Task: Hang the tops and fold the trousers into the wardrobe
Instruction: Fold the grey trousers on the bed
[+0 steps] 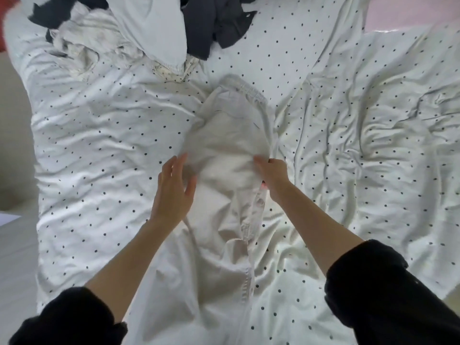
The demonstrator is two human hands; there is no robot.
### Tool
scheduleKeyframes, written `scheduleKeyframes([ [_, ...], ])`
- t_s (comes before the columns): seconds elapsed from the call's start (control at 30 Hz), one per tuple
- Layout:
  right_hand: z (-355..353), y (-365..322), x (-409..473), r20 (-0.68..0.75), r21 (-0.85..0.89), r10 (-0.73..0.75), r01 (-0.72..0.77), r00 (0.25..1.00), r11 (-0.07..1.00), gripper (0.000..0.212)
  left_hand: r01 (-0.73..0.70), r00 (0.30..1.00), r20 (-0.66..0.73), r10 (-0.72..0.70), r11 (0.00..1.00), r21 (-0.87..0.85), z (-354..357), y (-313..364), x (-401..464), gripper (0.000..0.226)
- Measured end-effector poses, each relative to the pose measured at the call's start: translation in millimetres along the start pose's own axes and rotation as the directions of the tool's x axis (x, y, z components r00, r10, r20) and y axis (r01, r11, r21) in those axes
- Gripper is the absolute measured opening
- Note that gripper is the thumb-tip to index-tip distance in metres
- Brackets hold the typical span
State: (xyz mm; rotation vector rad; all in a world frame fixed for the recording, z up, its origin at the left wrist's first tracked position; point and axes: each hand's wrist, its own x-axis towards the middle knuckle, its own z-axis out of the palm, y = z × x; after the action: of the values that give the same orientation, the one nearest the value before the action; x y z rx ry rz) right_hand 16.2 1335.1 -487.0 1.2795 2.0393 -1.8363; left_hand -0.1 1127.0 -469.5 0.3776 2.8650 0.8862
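Centre of the frame, a pair of pale cream trousers (224,155) lies stretched on the bed, elastic waistband toward the top of the frame, legs running down to the bottom edge. The cloth is wrinkled, bunched into a soft mound at the middle, and a stitched side seam runs down its right edge. The left hand (174,188) hovers at the mound's left side, fingers straight and spread, holding nothing; whether it touches the cloth is hard to tell. The right hand (271,175) is at the right edge, fingers curled onto the fabric by the seam, gripping the trousers there. Both forearms are bare, with black sleeves (388,295) pushed up.

Underneath, a white sheet with small dark dots (99,145), heavily creased, fills nearly the whole frame. In the upper left, a heap of clothes (139,36): white and off-white pieces with dark grey ones tangled in. A pale floor strip (15,257) shows at the left edge, a pinkish surface (410,11) in the upper right corner.
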Motion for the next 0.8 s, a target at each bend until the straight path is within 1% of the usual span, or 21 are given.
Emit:
scheduleKeyframes([
  [0.07,-6,-8,9,-0.104,0.068,-0.055,0.062,0.993,0.996,0.025,-0.085,0.996,0.035,0.082,0.991,0.107,7,0,17,0.052],
  [0.13,-16,-9,10,-0.208,0.095,-0.135,0.157,0.969,0.983,0.028,-0.182,0.982,0.099,0.163,0.954,0.238,17,2,24,0.052],
  [0.17,-21,-5,9,-0.244,0.097,-0.152,0.180,0.958,0.979,0.027,-0.207,0.975,0.145,0.171,0.934,0.292,22,2,26,0.052],
  [0.2,-25,0,8,-0.254,0.104,-0.136,0.167,0.958,0.980,0.025,-0.217,0.968,0.194,0.158,0.916,0.338,27,2,28,0.053],
  [0.23,-28,7,8,-0.226,0.114,-0.092,0.120,0.970,0.986,0.023,-0.221,0.962,0.236,0.137,0.899,0.379,32,0,29,0.053],
  [0.3,-31,24,7,-0.073,0.110,0.036,-0.028,0.997,0.994,0.026,-0.220,0.956,0.274,0.104,0.873,0.436,39,-5,31,0.055],
  [0.33,-32,32,4,0.009,0.115,0.084,-0.084,0.996,0.990,0.028,-0.222,0.956,0.274,0.103,0.866,0.447,41,-6,33,0.055],
  [0.4,-32,48,-5,0.098,0.159,0.109,-0.124,0.989,0.979,0.028,-0.220,0.958,0.267,0.108,0.874,0.433,43,-8,34,0.056],
  [0.47,-31,64,-21,0.099,0.178,0.093,-0.110,0.991,0.978,0.030,-0.206,0.960,0.257,0.107,0.894,0.397,42,-10,30,0.056],
  [0.53,-29,80,-40,0.090,0.120,0.086,-0.096,0.992,0.988,0.034,-0.181,0.962,0.257,0.087,0.913,0.366,39,-12,19,0.056],
  [0.67,-20,105,-83,0.174,0.046,0.122,-0.132,0.977,0.990,0.012,-0.131,0.963,0.265,0.049,0.945,0.300,27,-21,-18,0.057],
  [0.73,-16,116,-102,0.198,0.087,0.152,-0.171,0.968,0.981,0.013,-0.119,0.962,0.268,0.048,0.959,0.256,21,-27,-41,0.061],
  [0.8,-13,125,-118,0.201,0.117,0.176,-0.202,0.964,0.972,0.019,-0.105,0.962,0.267,0.050,0.975,0.195,14,-35,-67,0.064],
])
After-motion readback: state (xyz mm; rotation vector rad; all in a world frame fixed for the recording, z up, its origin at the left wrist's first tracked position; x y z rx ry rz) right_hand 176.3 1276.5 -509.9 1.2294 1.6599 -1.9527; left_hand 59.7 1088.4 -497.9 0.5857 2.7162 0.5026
